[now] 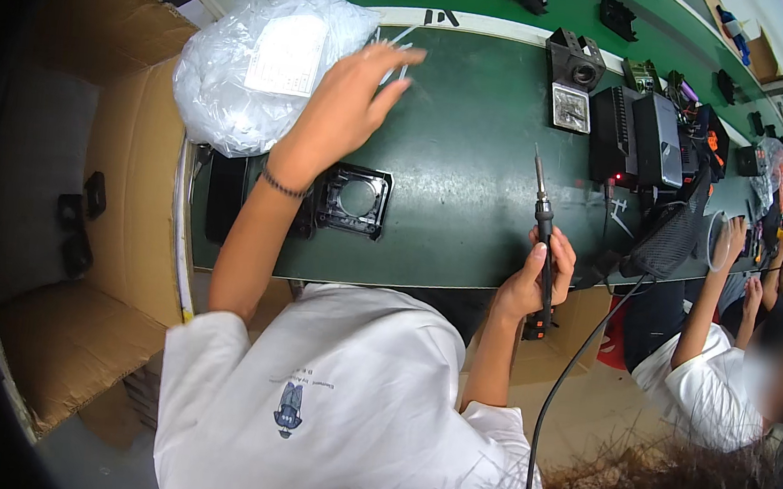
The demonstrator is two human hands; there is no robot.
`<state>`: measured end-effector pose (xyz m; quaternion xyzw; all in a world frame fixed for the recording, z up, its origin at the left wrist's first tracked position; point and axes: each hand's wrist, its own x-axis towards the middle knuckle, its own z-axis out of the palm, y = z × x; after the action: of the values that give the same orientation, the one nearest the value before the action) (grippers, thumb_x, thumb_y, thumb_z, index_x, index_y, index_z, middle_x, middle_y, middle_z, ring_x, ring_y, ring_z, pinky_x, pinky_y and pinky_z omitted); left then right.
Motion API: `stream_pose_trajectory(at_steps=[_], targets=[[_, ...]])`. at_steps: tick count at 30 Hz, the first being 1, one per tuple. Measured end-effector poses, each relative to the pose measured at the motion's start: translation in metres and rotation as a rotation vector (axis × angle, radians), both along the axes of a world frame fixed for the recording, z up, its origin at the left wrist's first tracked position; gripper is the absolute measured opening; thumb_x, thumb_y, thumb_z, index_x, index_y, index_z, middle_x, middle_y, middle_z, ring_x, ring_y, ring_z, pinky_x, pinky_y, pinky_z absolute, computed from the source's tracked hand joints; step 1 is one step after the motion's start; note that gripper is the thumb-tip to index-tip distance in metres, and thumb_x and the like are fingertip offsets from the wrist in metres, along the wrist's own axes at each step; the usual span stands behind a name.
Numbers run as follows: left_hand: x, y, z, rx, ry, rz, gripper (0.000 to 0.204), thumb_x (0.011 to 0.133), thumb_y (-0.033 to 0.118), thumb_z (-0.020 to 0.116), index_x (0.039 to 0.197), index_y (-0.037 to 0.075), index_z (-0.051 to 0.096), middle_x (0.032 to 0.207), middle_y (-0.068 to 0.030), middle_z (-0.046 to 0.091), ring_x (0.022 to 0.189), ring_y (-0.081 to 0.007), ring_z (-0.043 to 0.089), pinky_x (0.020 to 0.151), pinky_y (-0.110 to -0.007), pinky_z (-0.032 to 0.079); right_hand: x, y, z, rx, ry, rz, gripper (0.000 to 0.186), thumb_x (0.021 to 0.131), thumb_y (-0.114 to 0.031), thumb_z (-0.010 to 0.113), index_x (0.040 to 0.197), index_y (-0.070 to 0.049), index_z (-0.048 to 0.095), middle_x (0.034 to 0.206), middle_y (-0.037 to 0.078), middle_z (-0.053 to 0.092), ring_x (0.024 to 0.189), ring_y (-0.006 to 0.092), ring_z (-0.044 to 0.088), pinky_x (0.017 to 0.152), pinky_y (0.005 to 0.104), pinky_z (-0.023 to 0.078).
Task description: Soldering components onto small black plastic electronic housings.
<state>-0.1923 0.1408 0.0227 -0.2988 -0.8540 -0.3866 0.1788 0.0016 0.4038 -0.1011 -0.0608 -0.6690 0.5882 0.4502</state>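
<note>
Right hand (547, 271) gripping soldering iron (542, 207) over green surface's (466, 157) near edge; left hand (360, 81) at far-left-corner clear bag (220, 68), grip can't tell; carton (138, 140) off left edge contains black parts (95, 195)

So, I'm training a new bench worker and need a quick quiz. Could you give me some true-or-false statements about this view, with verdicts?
1. The right hand holds a soldering iron. True.
2. The soldering iron's tip points toward the person's body. False: it points away, toward the bench's far side.
3. The left hand is by a clear plastic bag. True.
4. The square black housing lies right of the soldering iron. False: it lies to its left on the green bench.
5. A dark bracelet circles the left wrist. True.
</note>
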Motion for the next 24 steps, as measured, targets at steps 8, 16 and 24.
stream_pose_trajectory(at_steps=[8,16,24], targets=[[-0.017,0.016,-0.051,-0.421,-0.206,0.186,0.02,0.092,0.0,0.072,0.111,-0.003,0.071,0.107,-0.0235,0.072,0.102,-0.0445,0.07,0.089,-0.052,0.056,0.002,-0.001,0.007,0.119,-0.067,0.038,0.017,0.102,-0.002,0.068,0.118,0.005,0.067,0.128,0.023,0.064,0.107,0.0316,0.072,0.096,0.0432,0.063],[-0.02,0.012,-0.049,-0.562,-0.326,0.224,0.013,0.092,0.005,0.071,0.103,-0.003,0.071,0.095,-0.021,0.075,0.1,-0.0441,0.071,0.085,-0.052,0.057,0.01,-0.007,0.017,0.519,-0.121,0.083,0.029,0.102,0.01,0.057,0.126,-0.001,0.069,0.133,0.021,0.064,0.111,0.0342,0.074,0.098,0.0418,0.062],[0.076,-0.051,0.022,-0.118,-0.192,-0.032,0.025,0.091,0.003,0.075,0.116,0.004,0.079,0.097,-0.0136,0.071,0.089,-0.0303,0.069,0.081,-0.038,0.055,-0.025,-0.058,0.054,0.752,-0.219,0.623,0.059,0.079,-0.023,0.089,0.135,-0.018,0.074,0.125,0.011,0.062,0.115,0.0357,0.061,0.097,0.0461,0.054]])
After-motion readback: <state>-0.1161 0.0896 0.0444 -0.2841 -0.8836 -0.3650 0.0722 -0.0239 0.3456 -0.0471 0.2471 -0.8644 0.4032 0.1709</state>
